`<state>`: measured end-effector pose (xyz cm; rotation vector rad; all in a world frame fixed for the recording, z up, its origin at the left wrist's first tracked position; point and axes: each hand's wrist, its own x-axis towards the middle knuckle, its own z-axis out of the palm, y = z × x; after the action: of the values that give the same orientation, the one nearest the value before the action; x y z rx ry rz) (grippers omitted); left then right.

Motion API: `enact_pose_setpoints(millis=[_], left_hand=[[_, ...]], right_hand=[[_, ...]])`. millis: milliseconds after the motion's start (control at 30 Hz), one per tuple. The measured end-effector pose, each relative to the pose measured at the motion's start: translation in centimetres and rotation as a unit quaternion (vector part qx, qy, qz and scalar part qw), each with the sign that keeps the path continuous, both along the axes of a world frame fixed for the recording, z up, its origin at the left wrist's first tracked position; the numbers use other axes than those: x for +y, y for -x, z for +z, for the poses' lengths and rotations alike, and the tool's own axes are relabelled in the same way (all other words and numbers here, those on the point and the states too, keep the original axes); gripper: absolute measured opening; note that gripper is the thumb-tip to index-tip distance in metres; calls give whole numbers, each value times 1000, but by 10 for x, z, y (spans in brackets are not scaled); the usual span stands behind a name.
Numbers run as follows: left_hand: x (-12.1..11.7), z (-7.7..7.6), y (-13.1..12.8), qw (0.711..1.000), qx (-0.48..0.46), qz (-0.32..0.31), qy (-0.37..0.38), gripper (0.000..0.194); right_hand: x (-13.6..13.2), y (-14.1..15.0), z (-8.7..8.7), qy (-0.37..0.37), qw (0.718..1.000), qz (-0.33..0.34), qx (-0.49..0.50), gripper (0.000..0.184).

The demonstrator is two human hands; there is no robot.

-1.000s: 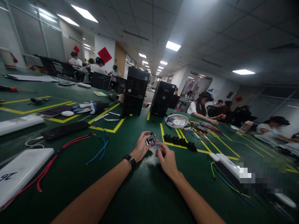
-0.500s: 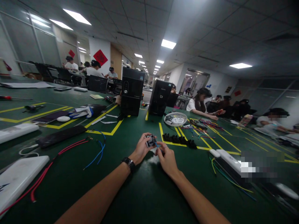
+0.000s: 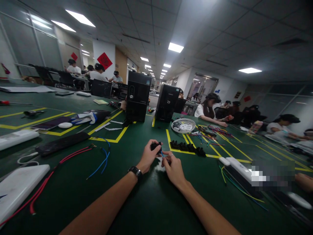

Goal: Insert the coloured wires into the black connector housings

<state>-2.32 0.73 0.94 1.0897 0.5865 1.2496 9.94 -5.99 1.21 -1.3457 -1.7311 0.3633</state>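
My left hand [image 3: 146, 160] is closed around a small black block-shaped component [image 3: 157, 147], held above the green table. Its exact kind is too small to make out. Fingers of my right hand [image 3: 175, 169] pinch a thin blue wire [image 3: 161, 153], which meets the near side of the block. Whether the wire's end sits inside the block is hidden. Just beyond my hands lies a row of several black parts [image 3: 187, 147] on yellow tape. Loose blue wires [image 3: 105, 160] and red wires [image 3: 49, 174] rest to the left of my hands.
Two black computer towers [image 3: 138, 98] stand at the back. A round white slotted cover [image 3: 183, 125] and tangled coloured wires [image 3: 215, 130] lie beyond the black parts. White cases [image 3: 23, 189] flank both sides. Other people [image 3: 207, 109] sit to the right and behind.
The block in my left hand has turned, so a dark side now faces me instead of a paler, patterned face. My right hand stays close to it with the blue wire.
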Motion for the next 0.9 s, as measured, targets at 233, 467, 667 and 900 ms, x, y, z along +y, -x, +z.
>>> enact_pose_setpoints(millis=[233,467,667,900], left_hand=[[-3,8,6,994,70,45,-74,25],[-6,9,4,994,58,63,-65,28],[-6,8,6,984,121,94,-94,30],[-5,7,4,978,140,104,-116,25]], right_hand=[[-12,11,11,15,1000,3,24,23],[-14,16,11,25,1000,7,15,24],[-14,21,8,49,999,6,17,25],[-11,16,9,48,998,-30,23,29]])
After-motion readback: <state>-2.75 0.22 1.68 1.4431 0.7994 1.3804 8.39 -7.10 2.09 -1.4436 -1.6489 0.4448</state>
